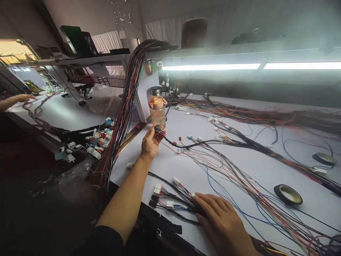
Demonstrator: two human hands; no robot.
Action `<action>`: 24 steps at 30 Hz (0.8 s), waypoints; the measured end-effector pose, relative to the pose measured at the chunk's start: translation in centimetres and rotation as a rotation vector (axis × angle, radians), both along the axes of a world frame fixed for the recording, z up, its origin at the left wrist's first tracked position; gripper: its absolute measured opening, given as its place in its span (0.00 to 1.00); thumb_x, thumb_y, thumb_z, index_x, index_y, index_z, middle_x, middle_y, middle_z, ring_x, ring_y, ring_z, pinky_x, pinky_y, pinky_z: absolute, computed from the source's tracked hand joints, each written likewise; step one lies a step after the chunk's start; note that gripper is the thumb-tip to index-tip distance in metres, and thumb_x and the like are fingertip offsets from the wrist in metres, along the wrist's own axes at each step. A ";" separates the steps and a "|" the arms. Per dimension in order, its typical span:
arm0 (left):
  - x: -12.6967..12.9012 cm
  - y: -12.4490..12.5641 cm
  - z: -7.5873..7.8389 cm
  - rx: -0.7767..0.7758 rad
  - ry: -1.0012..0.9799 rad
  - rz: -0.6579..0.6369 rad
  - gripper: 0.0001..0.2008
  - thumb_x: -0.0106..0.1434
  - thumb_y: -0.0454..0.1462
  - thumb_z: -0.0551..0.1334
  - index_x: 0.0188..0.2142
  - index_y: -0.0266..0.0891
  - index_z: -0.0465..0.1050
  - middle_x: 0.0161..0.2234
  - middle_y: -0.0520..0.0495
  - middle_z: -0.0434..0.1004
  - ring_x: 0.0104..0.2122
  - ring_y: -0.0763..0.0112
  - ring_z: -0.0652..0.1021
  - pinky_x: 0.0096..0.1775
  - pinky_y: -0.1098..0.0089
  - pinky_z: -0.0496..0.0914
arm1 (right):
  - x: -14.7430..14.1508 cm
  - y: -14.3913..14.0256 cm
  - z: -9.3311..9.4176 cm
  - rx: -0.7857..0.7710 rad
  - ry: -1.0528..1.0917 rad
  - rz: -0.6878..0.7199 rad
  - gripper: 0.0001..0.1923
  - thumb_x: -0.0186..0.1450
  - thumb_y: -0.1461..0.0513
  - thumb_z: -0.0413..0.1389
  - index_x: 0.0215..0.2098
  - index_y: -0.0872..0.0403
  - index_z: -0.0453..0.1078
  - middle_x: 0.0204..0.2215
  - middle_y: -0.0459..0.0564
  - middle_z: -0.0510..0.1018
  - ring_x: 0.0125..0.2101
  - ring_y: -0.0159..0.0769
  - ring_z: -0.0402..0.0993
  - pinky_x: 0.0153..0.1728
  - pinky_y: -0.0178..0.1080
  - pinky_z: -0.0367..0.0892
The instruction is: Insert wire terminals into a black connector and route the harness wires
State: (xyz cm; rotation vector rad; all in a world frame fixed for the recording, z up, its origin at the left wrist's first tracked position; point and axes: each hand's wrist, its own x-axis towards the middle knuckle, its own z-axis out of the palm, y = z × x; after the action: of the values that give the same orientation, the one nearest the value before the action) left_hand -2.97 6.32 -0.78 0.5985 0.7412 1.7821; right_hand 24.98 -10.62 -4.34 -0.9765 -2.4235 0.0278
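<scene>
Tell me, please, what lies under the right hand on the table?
Under the right hand lies a black-wrapped wire bundle with white connectors poking out leftward. How the wires run beneath the palm is hidden.

- The left hand (150,144) is holding up a connector (159,130) just in front of a water bottle (157,112) standing on the table (165,167).
- The right hand (221,220) is lying near the table's front edge, on a wire branch (176,202) running leftward.
- Two tape rolls (288,194) are sitting to the right, probably among the wires.
- A hanging wire bundle (125,106) is draping left of the bottle.
- Another person's hand (22,97) is resting on the far-left bench.
</scene>
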 end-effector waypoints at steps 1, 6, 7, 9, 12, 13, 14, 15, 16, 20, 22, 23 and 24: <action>0.0 0.0 0.0 -0.016 -0.023 0.000 0.12 0.63 0.37 0.60 0.46 0.37 0.72 0.39 0.40 0.80 0.35 0.65 0.80 0.43 0.62 0.73 | 0.0 0.0 0.1 0.005 -0.006 0.004 0.20 0.66 0.64 0.53 0.56 0.54 0.65 0.52 0.47 0.74 0.49 0.39 0.66 0.50 0.42 0.58; -0.4 0.5 -0.4 -0.069 -0.083 0.002 0.08 0.65 0.35 0.58 0.41 0.37 0.74 0.36 0.42 0.80 0.33 0.67 0.80 0.39 0.65 0.73 | 0.0 -0.1 0.6 0.011 0.013 0.017 0.19 0.66 0.65 0.52 0.56 0.56 0.65 0.51 0.49 0.74 0.49 0.39 0.67 0.49 0.42 0.59; -0.4 0.6 -0.5 -0.078 -0.089 0.012 0.08 0.65 0.35 0.57 0.40 0.37 0.74 0.35 0.43 0.80 0.32 0.69 0.79 0.37 0.68 0.72 | 0.0 -0.1 0.5 0.008 0.014 0.017 0.19 0.66 0.65 0.52 0.56 0.56 0.65 0.51 0.49 0.74 0.49 0.39 0.67 0.49 0.42 0.59; -0.6 0.8 -0.6 -0.096 -0.098 0.034 0.07 0.65 0.35 0.58 0.38 0.37 0.74 0.33 0.45 0.79 0.28 0.75 0.78 0.32 0.73 0.71 | 0.0 -0.2 0.5 -0.005 0.012 0.013 0.20 0.67 0.65 0.52 0.56 0.56 0.65 0.52 0.49 0.73 0.50 0.39 0.66 0.50 0.42 0.59; -0.8 1.0 -0.6 -0.115 -0.103 0.049 0.07 0.64 0.35 0.58 0.35 0.35 0.75 0.30 0.47 0.79 0.23 0.79 0.74 0.27 0.77 0.67 | 0.1 -0.3 0.4 -0.036 0.012 0.002 0.20 0.67 0.64 0.52 0.58 0.55 0.63 0.53 0.48 0.73 0.50 0.39 0.66 0.50 0.42 0.59; -0.9 1.0 -0.5 -0.119 -0.103 0.047 0.07 0.64 0.35 0.59 0.33 0.34 0.74 0.30 0.47 0.78 0.23 0.79 0.74 0.27 0.77 0.66 | 0.2 -0.4 0.4 -0.046 0.015 -0.002 0.20 0.67 0.64 0.52 0.58 0.54 0.63 0.53 0.48 0.73 0.50 0.39 0.66 0.50 0.43 0.59; -0.9 1.0 -0.5 -0.121 -0.103 0.042 0.07 0.64 0.35 0.59 0.33 0.34 0.74 0.29 0.47 0.78 0.23 0.79 0.74 0.27 0.77 0.67 | 0.2 -0.4 0.4 -0.056 0.019 -0.002 0.20 0.67 0.64 0.51 0.58 0.54 0.63 0.53 0.49 0.73 0.50 0.39 0.67 0.50 0.43 0.60; -0.9 1.0 -0.5 -0.120 -0.103 0.038 0.07 0.64 0.34 0.59 0.32 0.34 0.74 0.29 0.47 0.78 0.24 0.79 0.74 0.27 0.77 0.67 | 0.2 -0.4 0.4 -0.064 0.024 -0.003 0.20 0.68 0.64 0.51 0.58 0.54 0.63 0.52 0.49 0.73 0.50 0.39 0.67 0.50 0.43 0.60; -0.9 1.0 -0.4 -0.117 -0.101 0.033 0.07 0.64 0.34 0.60 0.32 0.34 0.74 0.30 0.47 0.78 0.24 0.79 0.74 0.28 0.77 0.67 | 0.2 -0.4 0.4 -0.070 0.027 -0.004 0.20 0.67 0.64 0.51 0.58 0.54 0.63 0.52 0.49 0.73 0.50 0.39 0.67 0.50 0.43 0.61; -0.8 0.8 -0.1 -0.093 -0.080 0.020 0.05 0.61 0.36 0.64 0.31 0.36 0.74 0.31 0.48 0.78 0.25 0.80 0.74 0.29 0.77 0.68 | 0.2 -0.4 0.4 -0.088 0.022 -0.015 0.20 0.67 0.63 0.51 0.58 0.53 0.63 0.52 0.50 0.74 0.50 0.39 0.68 0.50 0.43 0.62; -0.6 0.7 0.1 -0.087 -0.069 0.020 0.06 0.58 0.37 0.67 0.31 0.36 0.73 0.29 0.49 0.77 0.24 0.81 0.73 0.27 0.77 0.68 | 0.2 -0.4 0.4 -0.092 0.020 -0.021 0.20 0.68 0.63 0.51 0.58 0.53 0.64 0.52 0.51 0.74 0.50 0.39 0.68 0.50 0.44 0.63; -0.6 0.6 0.1 -0.085 -0.065 0.025 0.08 0.56 0.38 0.68 0.30 0.36 0.73 0.28 0.51 0.76 0.23 0.82 0.72 0.26 0.77 0.67 | 0.2 -0.4 0.4 -0.094 0.022 -0.024 0.20 0.68 0.62 0.51 0.58 0.53 0.64 0.52 0.51 0.74 0.50 0.39 0.69 0.50 0.44 0.63; -0.5 0.6 0.2 -0.083 -0.062 0.030 0.09 0.55 0.39 0.69 0.28 0.36 0.72 0.26 0.52 0.74 0.21 0.82 0.71 0.24 0.78 0.66 | 0.3 -0.5 0.3 -0.094 0.025 -0.025 0.20 0.68 0.62 0.51 0.57 0.53 0.64 0.52 0.51 0.74 0.50 0.39 0.69 0.50 0.44 0.63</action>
State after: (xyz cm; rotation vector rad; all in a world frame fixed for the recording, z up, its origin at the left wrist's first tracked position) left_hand -3.51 6.96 -0.60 0.4763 0.7811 1.7802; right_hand 25.24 -11.07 -4.01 -1.0414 -2.4052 0.1452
